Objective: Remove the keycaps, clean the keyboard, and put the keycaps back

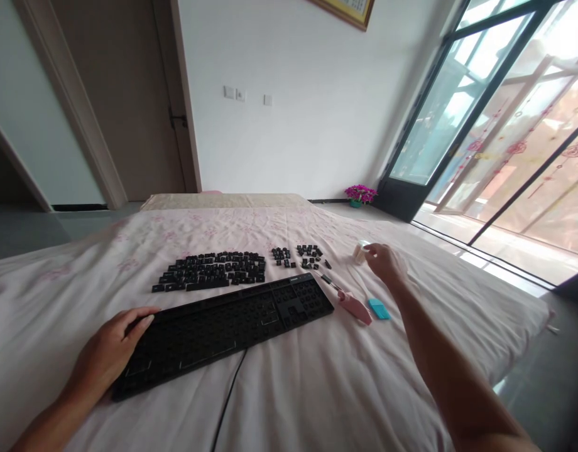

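Observation:
A black keyboard (232, 323) with its keycaps removed lies across the pink-white bed sheet (317, 389). My left hand (110, 351) rests on the keyboard's left end, fingers on its top corner. Behind the keyboard, several loose black keycaps (213, 270) are laid out in rows, with two smaller groups (298, 254) to their right. My right hand (386, 260) reaches out to the far right and closes its fingers on a small pale object (359, 252); what it is cannot be made out.
A pink tool (355, 306) and a small teal block (379, 308) lie right of the keyboard, beside a thin dark tool (327, 279). The keyboard's cable (227, 395) runs toward me. The bed edge drops off at right toward glass doors (506, 138). A flower pot (359, 194) stands on the floor.

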`<state>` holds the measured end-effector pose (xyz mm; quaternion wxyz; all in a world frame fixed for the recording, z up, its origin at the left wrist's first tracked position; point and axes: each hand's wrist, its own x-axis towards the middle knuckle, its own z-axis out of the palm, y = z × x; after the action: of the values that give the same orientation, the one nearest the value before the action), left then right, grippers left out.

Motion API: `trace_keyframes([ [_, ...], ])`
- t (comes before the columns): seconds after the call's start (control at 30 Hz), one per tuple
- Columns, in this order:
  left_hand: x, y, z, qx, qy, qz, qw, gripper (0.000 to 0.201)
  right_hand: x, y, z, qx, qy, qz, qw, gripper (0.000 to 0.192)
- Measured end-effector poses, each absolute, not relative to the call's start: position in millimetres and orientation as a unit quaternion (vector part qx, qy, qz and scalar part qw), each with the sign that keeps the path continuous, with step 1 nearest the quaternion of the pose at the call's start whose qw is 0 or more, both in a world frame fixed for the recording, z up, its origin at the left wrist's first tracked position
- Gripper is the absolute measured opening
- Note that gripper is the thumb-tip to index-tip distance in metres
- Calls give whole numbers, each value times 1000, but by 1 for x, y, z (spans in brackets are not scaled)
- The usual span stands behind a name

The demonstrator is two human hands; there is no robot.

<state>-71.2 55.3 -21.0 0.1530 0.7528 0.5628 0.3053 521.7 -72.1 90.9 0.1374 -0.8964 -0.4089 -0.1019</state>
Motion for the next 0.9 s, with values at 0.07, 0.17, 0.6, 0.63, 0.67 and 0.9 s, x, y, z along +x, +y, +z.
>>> trace_keyframes([
  [0.07,-72,55,-21,753,565,302,150,31,536,-54,93,-912,-364,-120,145,53],
  [0.17,-72,55,-20,755,563,301,148,31,551,-30,93,-930,-330,-79,139,71],
  [0.6,-72,52,-22,769,525,350,100,36,583,-11,65,-938,-312,-59,141,46],
  [0.63,-71,52,-22,772,525,345,95,35,584,-12,65,-937,-311,-61,145,49],
  [0.67,-71,52,-22,776,523,342,89,35,584,-13,66,-937,-311,-63,148,52],
  [0.9,-66,47,-13,782,515,347,53,34,589,-18,69,-932,-332,-32,145,64],
])
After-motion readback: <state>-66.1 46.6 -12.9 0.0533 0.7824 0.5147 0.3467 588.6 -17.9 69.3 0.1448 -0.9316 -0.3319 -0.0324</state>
